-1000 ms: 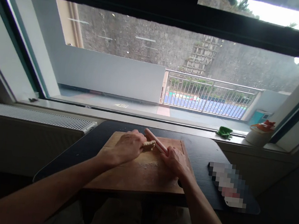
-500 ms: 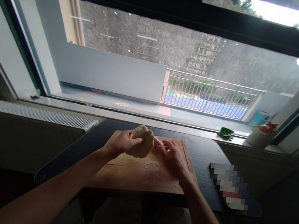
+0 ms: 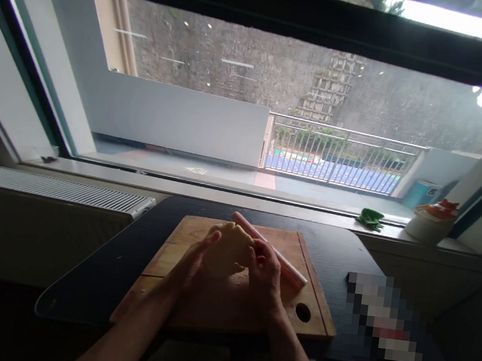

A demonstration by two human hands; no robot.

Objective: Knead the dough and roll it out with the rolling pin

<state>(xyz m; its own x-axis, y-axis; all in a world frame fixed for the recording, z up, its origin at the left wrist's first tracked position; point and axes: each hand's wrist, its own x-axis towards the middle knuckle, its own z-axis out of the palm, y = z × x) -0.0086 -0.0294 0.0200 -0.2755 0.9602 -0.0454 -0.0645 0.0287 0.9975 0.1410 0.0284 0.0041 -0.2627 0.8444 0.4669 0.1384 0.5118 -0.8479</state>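
A flat, pale round of dough (image 3: pixel 227 252) with an uneven edge is held up over the wooden cutting board (image 3: pixel 224 313). My left hand (image 3: pixel 199 257) grips its left side, the thumb lying on the near face and the other fingers hidden behind. At the right edge, my right hand (image 3: pixel 263 265) pinches the dough between thumb and fingers. Just beyond my right hand, a pinkish rolling pin (image 3: pixel 289 267) lies slantwise on the board, partly covered by that hand.
The board rests on a dark table (image 3: pixel 92 279), its round hole (image 3: pixel 302 313) at the near right. A blurred-out flat object (image 3: pixel 382 318) lies to the right. On the windowsill are a green crumpled item (image 3: pixel 370 218) and a whitish pot (image 3: pixel 431 227). A radiator (image 3: pixel 55 190) stands left.
My right hand has let go of the rolling pin, which now lies on the board, and has taken the dough's right edge. The dough has come lower and nearer. The view has shifted slightly.
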